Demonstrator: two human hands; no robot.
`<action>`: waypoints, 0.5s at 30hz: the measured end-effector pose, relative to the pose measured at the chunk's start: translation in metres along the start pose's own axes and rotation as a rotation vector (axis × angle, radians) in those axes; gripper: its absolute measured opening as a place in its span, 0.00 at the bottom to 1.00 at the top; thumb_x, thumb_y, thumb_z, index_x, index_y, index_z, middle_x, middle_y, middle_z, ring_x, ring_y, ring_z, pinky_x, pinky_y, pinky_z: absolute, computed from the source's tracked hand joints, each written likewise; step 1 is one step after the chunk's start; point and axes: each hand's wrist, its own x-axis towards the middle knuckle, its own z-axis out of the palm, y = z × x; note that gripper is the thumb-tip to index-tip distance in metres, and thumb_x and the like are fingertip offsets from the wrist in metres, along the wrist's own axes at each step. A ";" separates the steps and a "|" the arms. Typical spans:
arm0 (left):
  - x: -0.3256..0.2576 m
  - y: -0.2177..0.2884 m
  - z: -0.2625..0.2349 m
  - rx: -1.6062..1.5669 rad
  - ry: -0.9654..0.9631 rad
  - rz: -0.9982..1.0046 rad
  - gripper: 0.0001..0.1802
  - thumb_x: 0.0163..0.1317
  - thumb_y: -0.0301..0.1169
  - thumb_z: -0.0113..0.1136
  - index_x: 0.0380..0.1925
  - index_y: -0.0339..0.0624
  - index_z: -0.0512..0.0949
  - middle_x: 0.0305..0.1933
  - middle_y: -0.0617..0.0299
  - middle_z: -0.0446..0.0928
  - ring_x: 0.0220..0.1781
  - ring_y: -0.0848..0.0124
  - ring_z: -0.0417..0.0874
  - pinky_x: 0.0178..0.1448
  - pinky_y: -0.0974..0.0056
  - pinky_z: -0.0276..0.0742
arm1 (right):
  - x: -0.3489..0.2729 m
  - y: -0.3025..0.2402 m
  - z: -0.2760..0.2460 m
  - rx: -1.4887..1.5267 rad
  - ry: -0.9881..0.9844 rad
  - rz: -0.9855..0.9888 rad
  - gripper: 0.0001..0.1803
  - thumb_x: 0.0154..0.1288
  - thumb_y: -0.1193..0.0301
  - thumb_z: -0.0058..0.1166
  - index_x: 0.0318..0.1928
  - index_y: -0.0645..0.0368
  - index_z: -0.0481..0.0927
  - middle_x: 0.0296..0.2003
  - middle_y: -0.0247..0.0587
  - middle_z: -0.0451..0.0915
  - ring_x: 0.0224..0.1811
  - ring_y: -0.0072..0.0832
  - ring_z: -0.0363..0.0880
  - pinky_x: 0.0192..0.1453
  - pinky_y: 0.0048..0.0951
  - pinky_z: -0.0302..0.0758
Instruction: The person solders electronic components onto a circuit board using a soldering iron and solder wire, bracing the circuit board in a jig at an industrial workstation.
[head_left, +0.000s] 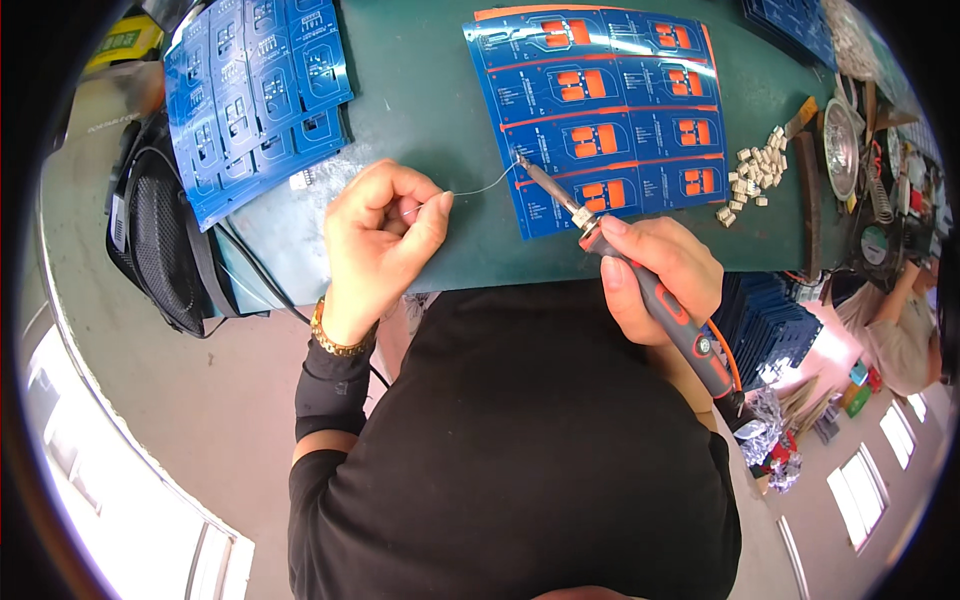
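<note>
My right hand [660, 270] is closed round the dark grey and red handle of a soldering iron [655, 300]. Its tip rests at the left side of a blue circuit board panel [640, 145], which shows orange through its cut-outs. Between thumb and forefinger, my left hand [385, 230] pinches a thin solder wire [485, 188]. The wire curves right from the fingertips, and its end meets the board close to the iron's tip. Whether solder is melting there is too small to tell.
Another stack of blue panels [260, 90] lies at the left of the green table [420, 90]. Small white connectors [755, 175] are heaped right of the panel, near a round metal dish [841, 148]. A black mesh bag [165, 230] sits at the left edge. More boards [765, 320] are stacked at lower right.
</note>
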 end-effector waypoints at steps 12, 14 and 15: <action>-0.002 0.000 -0.005 0.013 -0.069 0.122 0.07 0.53 0.19 0.65 0.23 0.39 0.76 0.25 0.69 0.69 0.23 0.83 0.63 0.26 0.76 0.58 | -0.008 -0.009 -0.006 -0.022 0.005 -0.063 0.16 0.50 0.82 0.57 0.43 0.67 0.82 0.26 0.42 0.83 0.22 0.27 0.80 0.25 0.22 0.76; -0.004 0.002 -0.006 -0.001 -0.099 0.142 0.07 0.53 0.19 0.65 0.22 0.39 0.76 0.24 0.68 0.69 0.23 0.82 0.63 0.26 0.76 0.58 | -0.013 -0.011 -0.008 -0.012 0.010 -0.053 0.16 0.49 0.82 0.57 0.42 0.66 0.82 0.26 0.42 0.83 0.21 0.26 0.80 0.25 0.22 0.76; -0.005 0.002 -0.006 0.030 -0.119 0.136 0.07 0.52 0.19 0.65 0.22 0.40 0.76 0.24 0.69 0.69 0.23 0.82 0.64 0.26 0.75 0.58 | -0.015 -0.011 -0.008 -0.001 0.014 -0.046 0.16 0.49 0.83 0.56 0.42 0.66 0.82 0.25 0.41 0.83 0.21 0.26 0.80 0.24 0.22 0.76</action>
